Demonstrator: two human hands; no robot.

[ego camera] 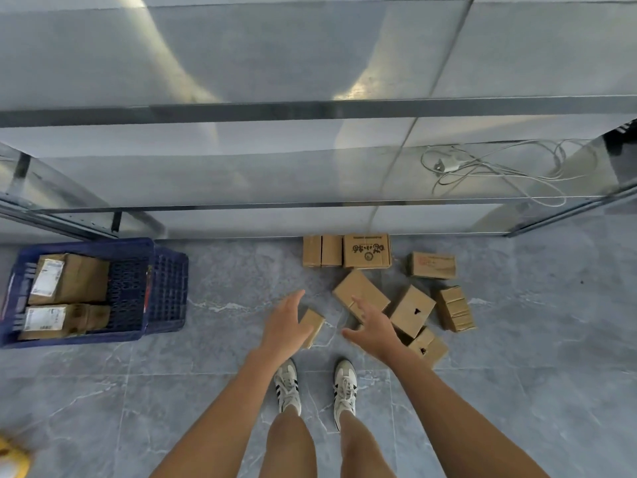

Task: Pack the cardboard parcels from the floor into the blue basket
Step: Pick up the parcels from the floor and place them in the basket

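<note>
1. Blue plastic lattice basket [82,244] is set on the floor at far left, open side up, presumably within reach of the pile. Two labelled cardboard parcels [72,279] already lie flat inside.
2. Left hand [284,327] is held over a small flat parcel [313,326], fingers straight, nothing gripped. Contact cannot be told.
3. Right hand [374,327] is spread open and empty, likely to bracket the same parcel.
4. Rigid brown boxes [412,310], sharp-edged, are scattered right of the hands on glossy grey tile [224,288], several touching.
</note>
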